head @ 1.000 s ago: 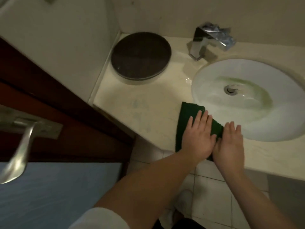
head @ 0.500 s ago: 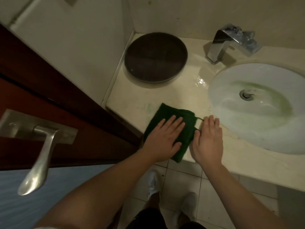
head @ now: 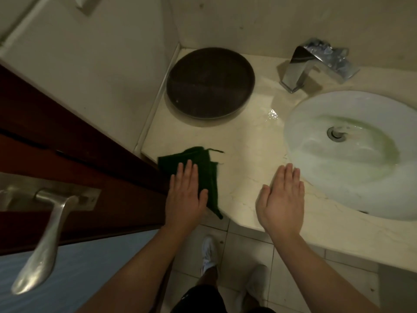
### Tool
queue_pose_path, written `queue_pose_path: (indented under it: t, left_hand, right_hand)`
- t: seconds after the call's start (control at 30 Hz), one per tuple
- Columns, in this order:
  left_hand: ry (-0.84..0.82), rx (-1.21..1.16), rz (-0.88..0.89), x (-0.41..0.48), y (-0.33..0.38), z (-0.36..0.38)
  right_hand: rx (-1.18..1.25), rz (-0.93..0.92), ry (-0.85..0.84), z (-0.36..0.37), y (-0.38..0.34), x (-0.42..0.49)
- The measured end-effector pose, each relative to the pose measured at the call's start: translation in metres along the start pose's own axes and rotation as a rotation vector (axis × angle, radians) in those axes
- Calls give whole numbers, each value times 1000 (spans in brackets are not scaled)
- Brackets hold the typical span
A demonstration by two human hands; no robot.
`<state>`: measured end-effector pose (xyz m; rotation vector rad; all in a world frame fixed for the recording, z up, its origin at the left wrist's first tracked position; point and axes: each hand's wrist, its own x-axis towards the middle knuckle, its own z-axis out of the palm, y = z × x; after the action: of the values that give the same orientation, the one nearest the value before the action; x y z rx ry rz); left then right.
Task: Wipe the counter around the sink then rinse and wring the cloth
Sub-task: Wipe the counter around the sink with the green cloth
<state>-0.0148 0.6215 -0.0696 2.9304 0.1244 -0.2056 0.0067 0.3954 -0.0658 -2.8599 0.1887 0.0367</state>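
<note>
Fingers (head: 188, 171) of the left hand (head: 186, 197) lie flat and close together, palm down, pressing on the dark green cloth (head: 203, 168) without gripping it. To the left of those fingers stands the dark wooden door (head: 67, 136) with its metal lever handle (head: 45, 240). That cloth is bunched at the near left corner of the pale stone counter (head: 246, 150); part of it spreads out beyond the fingertips, and one corner hangs over the front edge beside the thumb. Beyond the fingers, well apart, a round dark tray (head: 209, 82) sits in the back corner. To the right, apart from the cloth, the right hand (head: 282, 199) is flat and open, fingers straight and together, holding nothing, over the counter's front edge. Just right of its fingertips starts the rim of the white oval sink (head: 297, 123), with greenish staining around its drain. A chrome faucet (head: 302, 66) stands behind the sink.
</note>
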Motion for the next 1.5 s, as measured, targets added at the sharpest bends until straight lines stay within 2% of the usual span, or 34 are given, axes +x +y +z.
queue_pose_path:
  t: [0.27, 0.43, 0.53, 0.67, 0.73, 0.8, 0.87, 1.0, 1.13, 1.2, 1.37, 1.5]
  left_hand:
    - [51, -80, -336, 42, 3, -11]
    - [40, 19, -388, 90, 10, -23]
    - [22, 119, -279, 104, 49, -20]
    - [-10, 107, 78, 71, 128, 0]
    - [-93, 57, 250, 38, 140, 2]
    - [-121, 34, 335, 19, 122, -1]
    - [-68, 27, 223, 24, 87, -5]
    - [27, 77, -166, 54, 22, -15]
    - [31, 29, -351, 72, 54, -15]
    - [18, 44, -296, 82, 96, -11]
    - [-51, 80, 17, 104, 197, 6]
    - [-88, 180, 300, 97, 231, 15]
  right_hand:
    - [-14, 2, -15, 0, 1, 1]
    - [-8, 3, 5, 2, 1, 0]
    - [-16, -16, 12, 4, 4, 0]
    - [-5, -97, -20, -1, 14, 1]
    - [-93, -139, -47, -10, 36, 3]
    - [-145, -87, -60, -20, 66, 6]
    - [-122, -49, -64, -26, 89, 10]
    - [-89, -34, -66, -23, 91, 12]
    - [-84, -34, -58, -22, 91, 12]
    - [-83, -42, -55, -22, 92, 13]
    - [-50, -54, -47, -22, 94, 13]
    - [-14, -53, -25, -23, 96, 14]
